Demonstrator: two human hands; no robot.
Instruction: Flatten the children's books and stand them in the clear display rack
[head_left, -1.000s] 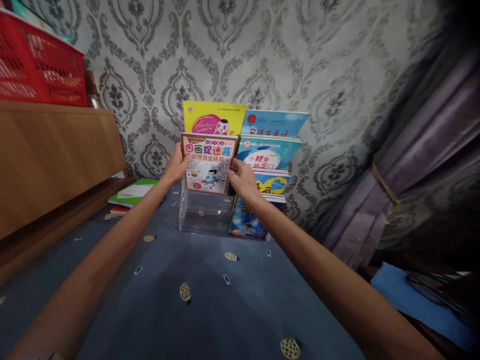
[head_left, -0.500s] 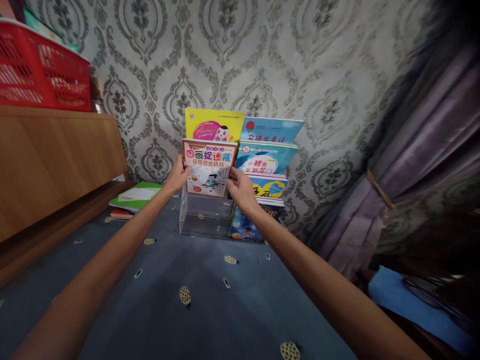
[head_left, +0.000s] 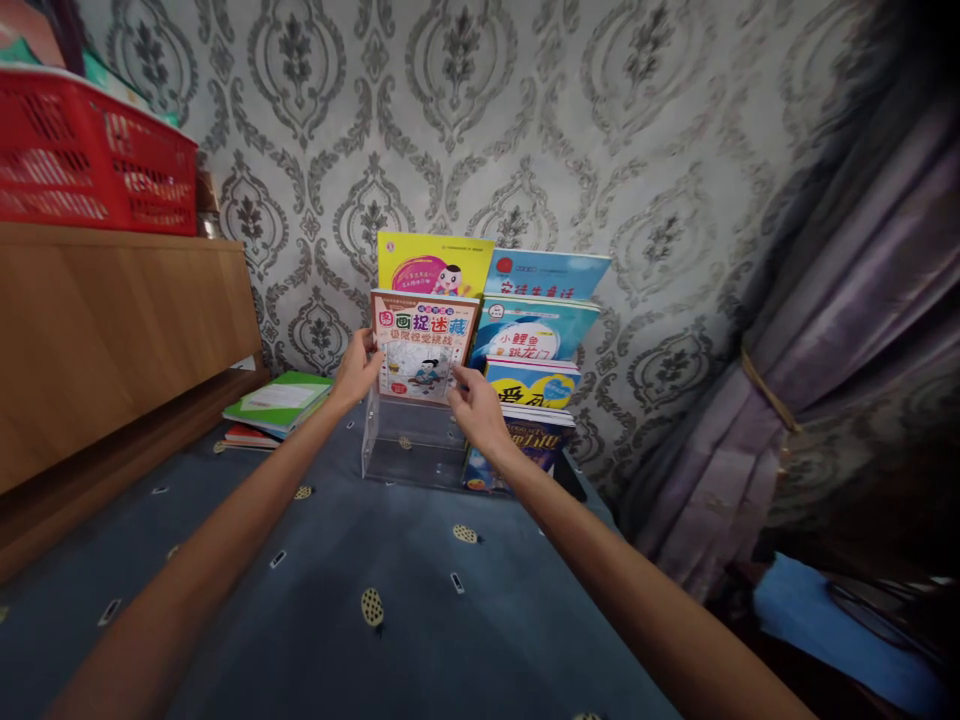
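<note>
A brown-bordered picture book (head_left: 424, 348) stands in the left column of a clear acrylic book rack (head_left: 412, 465), in front of a yellow book (head_left: 435, 255). My left hand (head_left: 358, 370) grips its left edge, thumb at the front. At the lower right edge, the fingers of my right hand (head_left: 480, 410) are bent and closed against the cover. Beside it, the right column carries a light-blue book (head_left: 547, 275), a teal book (head_left: 525, 330), a yellow-and-blue book (head_left: 536, 385) and a dark-blue book (head_left: 536, 437), stepped downward. My right hand partly covers the lower ones.
Green-covered books and papers (head_left: 277, 398) lie on the dark patterned cloth (head_left: 315, 620) to the left. A wooden cabinet (head_left: 120, 340) bears a red plastic basket (head_left: 97, 150). Patterned wallpaper is behind the rack. A tied curtain (head_left: 720, 470) and blue cloth (head_left: 840, 620) are at right.
My right hand has slid slightly down the right edge of the picture book. My left hand keeps its hold. The whole scene sits a little lower in view.
</note>
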